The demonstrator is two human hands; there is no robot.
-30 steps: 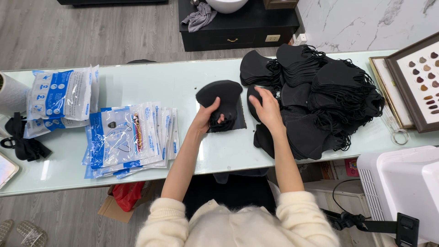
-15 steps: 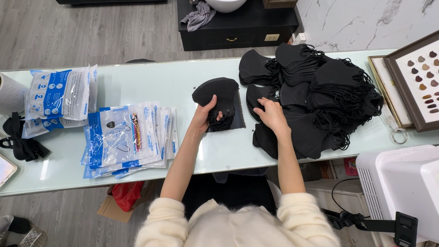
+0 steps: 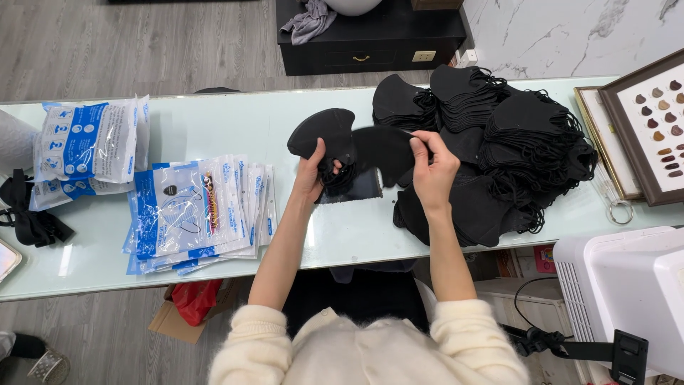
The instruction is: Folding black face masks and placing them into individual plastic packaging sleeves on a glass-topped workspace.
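Between the two raised hands, above the pale green glass table [image 3: 214, 121], two black face masks are held. One black mask [image 3: 322, 132] is gripped by the left hand [image 3: 311, 171], whose fingers are closed around its lower edge and ear loops; its rounded, moulded cup rises just above those fingers. A second black mask [image 3: 385, 151] is pinched by the right hand [image 3: 433, 168], the fingertips closed on its upper right edge, so that it hangs spread out to the left of them and touches the first mask. Both masks are matt, smooth and dark, with thin loops bunched under the left palm.

The table is long, glossy and light-coloured, and it is set over a grey wood-grain floor. A dark low cabinet [image 3: 370, 43] is seen beyond the fingers, and a marble-patterned wall surface lies to its right.

Just right of the right fingers, a large heap of black masks [image 3: 513, 142] is spread, with tangled loops. Well to the left of the left fingers, a fanned stack of blue-and-white packets [image 3: 192, 214] is laid, and further left a second bundle of packets [image 3: 92, 142] is placed. A framed sample board [image 3: 652, 121] is set at the far right, and a white machine [image 3: 627, 299] is seen below it.
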